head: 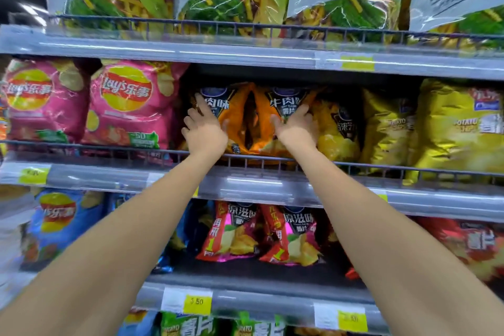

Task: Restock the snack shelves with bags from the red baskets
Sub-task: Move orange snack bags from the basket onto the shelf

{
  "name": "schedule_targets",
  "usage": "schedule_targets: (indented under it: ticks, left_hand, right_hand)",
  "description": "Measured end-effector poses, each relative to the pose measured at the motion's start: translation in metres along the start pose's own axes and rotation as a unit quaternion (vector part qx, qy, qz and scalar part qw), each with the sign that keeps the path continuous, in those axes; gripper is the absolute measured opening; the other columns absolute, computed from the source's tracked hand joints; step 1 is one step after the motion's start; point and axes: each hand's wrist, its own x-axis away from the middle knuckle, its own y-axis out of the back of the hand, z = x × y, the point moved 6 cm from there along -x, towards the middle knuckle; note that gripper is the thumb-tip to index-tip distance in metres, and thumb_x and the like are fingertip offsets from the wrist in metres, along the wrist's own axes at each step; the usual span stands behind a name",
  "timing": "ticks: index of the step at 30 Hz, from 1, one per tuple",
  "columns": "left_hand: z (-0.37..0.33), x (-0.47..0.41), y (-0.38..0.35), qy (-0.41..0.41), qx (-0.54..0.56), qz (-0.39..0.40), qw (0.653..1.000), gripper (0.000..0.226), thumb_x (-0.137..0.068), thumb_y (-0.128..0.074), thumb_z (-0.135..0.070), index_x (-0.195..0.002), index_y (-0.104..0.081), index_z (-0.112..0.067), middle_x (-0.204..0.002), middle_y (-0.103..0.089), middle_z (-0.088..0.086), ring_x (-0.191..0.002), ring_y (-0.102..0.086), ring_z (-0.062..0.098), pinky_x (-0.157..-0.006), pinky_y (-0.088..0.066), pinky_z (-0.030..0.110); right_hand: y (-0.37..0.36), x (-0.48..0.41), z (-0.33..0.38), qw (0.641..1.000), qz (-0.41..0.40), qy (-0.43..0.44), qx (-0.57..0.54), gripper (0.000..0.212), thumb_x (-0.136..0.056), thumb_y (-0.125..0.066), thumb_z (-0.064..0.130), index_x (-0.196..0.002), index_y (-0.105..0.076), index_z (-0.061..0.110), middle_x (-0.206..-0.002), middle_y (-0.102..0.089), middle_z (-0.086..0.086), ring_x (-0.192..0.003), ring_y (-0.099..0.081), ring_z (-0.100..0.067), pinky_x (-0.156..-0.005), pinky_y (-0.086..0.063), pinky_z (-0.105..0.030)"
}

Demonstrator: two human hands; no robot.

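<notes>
The left hand [204,132] is held open with fingers spread, the index finger stretched upward, and is pressed flat against the left orange bag [236,114]. The right hand [296,127] is likewise laid open on the right orange bag [283,101], thumb splayed toward the dark gap between the two bags. Both bags are stood upright on the middle shelf [245,185], behind its wire rail [381,165]. They are flanked by pink bags [131,106] to the left and yellow bags [338,128] to the right. The right fingertips are blurred against the nearest yellow bag. The orange bags' lower edges are hidden by the rail and wrists.
</notes>
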Motion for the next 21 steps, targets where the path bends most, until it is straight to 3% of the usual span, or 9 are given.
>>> schedule_targets:
  ticks: [6, 8, 10, 13, 16, 21]
  left_hand:
    - [0.009, -0.012, -0.019, 0.081, 0.064, 0.178, 0.979, 0.109, -0.083, -0.066, -0.052, -0.152, 0.011, -0.017, -0.154, -0.009, 0.021, -0.139, -0.02, 0.038, -0.11, -0.025, 0.047]
    - [0.01, -0.009, -0.016, 0.077, 0.069, 0.192, 0.976, 0.113, -0.081, -0.068, -0.053, -0.152, 0.012, -0.018, -0.155, -0.006, 0.021, -0.139, -0.02, 0.04, -0.11, -0.026, 0.047]
    - [0.011, -0.005, -0.007, 0.065, 0.075, 0.168, 0.981, 0.113, -0.08, -0.069, -0.053, -0.152, 0.011, -0.018, -0.157, 0.001, 0.02, -0.14, -0.019, 0.041, -0.11, -0.026, 0.048]
    - [0.007, 0.005, 0.011, 0.023, 0.054, 0.087, 0.994, 0.105, -0.081, -0.066, -0.054, -0.153, 0.003, -0.018, -0.159, 0.006, 0.016, -0.143, -0.013, 0.039, -0.112, -0.021, 0.05]
    - [0.005, 0.026, 0.023, -0.011, 0.067, 0.034, 0.997, 0.094, -0.083, -0.063, -0.054, -0.151, -0.012, -0.014, -0.157, -0.008, 0.015, -0.14, -0.021, 0.036, -0.11, -0.024, 0.048]
    - [0.006, 0.074, 0.031, -0.052, 0.119, -0.002, 0.991, 0.078, -0.09, -0.055, -0.049, -0.146, -0.026, -0.005, -0.153, -0.021, 0.017, -0.137, -0.027, 0.034, -0.113, -0.024, 0.042]
  right_hand:
    - [-0.02, 0.002, 0.004, 0.994, 0.106, 0.0, -0.017, 0.108, -0.084, -0.057, 0.063, -0.151, 0.008, 0.009, -0.157, -0.008, -0.019, -0.142, -0.019, -0.037, -0.114, -0.026, -0.044]
    - [-0.019, 0.006, 0.002, 0.992, 0.126, 0.002, -0.029, 0.11, -0.083, -0.057, 0.064, -0.151, 0.01, 0.01, -0.158, -0.006, -0.02, -0.142, -0.021, -0.038, -0.114, -0.027, -0.045]
    - [-0.014, 0.014, -0.001, 0.991, 0.129, 0.007, -0.022, 0.109, -0.082, -0.055, 0.068, -0.151, 0.003, 0.007, -0.155, -0.02, -0.021, -0.138, -0.031, -0.038, -0.111, -0.033, -0.046]
    - [0.0, 0.029, -0.005, 0.997, 0.053, 0.047, 0.015, 0.085, -0.086, -0.048, 0.068, -0.137, -0.031, 0.002, -0.126, -0.056, -0.018, -0.115, -0.054, -0.036, -0.091, -0.047, -0.042]
    - [0.015, 0.049, -0.007, 0.997, -0.044, 0.064, 0.019, 0.076, -0.084, -0.051, 0.067, -0.127, -0.041, 0.005, -0.119, -0.059, -0.016, -0.109, -0.056, -0.036, -0.089, -0.048, -0.046]
    - [0.025, 0.09, -0.011, 0.987, -0.088, 0.127, -0.038, 0.062, -0.09, -0.056, 0.048, -0.135, -0.043, 0.006, -0.13, -0.053, -0.011, -0.119, -0.05, -0.03, -0.097, -0.042, -0.041]
